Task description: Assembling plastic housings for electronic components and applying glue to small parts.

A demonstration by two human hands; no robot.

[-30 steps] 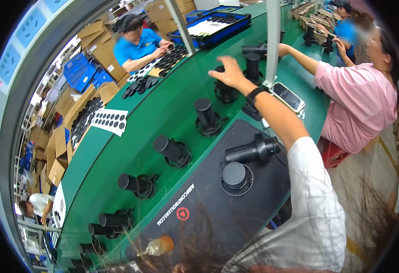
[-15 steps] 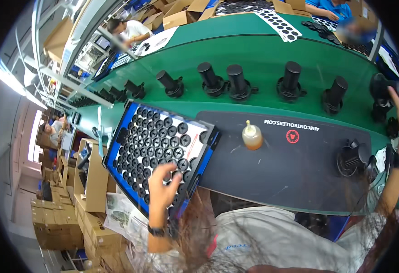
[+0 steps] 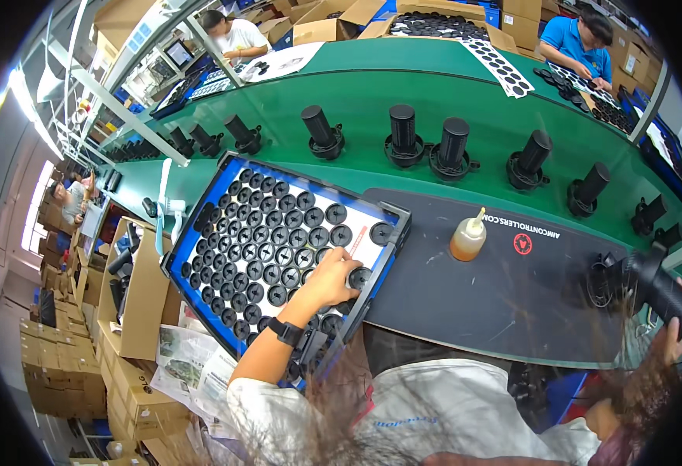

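Observation:
My left hand [image 3: 331,281] reaches over the shallow blue and black tray [image 3: 400,233], its fingers closed on a round black cap [image 3: 359,278] near the tray's right side. Rows of similar caps [image 3: 271,220], each with a cross-shaped centre, lie around it on white sheeting. At the far right, my right hand [image 3: 681,330] grips a black cylindrical housing [image 3: 662,289], held tilted above the dark mat [image 3: 473,311]. Its flanged end points up and left, next to another black part [image 3: 601,283] on the mat.
A squeeze bottle [image 3: 467,237] of amber liquid stands on the mat. Several black housings [image 3: 403,136] line the green conveyor [image 3: 279,101]. An open carton [image 3: 150,299] is left of the tray. Across the bench, a person in blue [image 3: 578,46] and another in white [image 3: 236,39] work.
My left hand has moved right and down onto a cap in the tray. My right hand has brought the housing from the conveyor side down toward me. The view has shifted.

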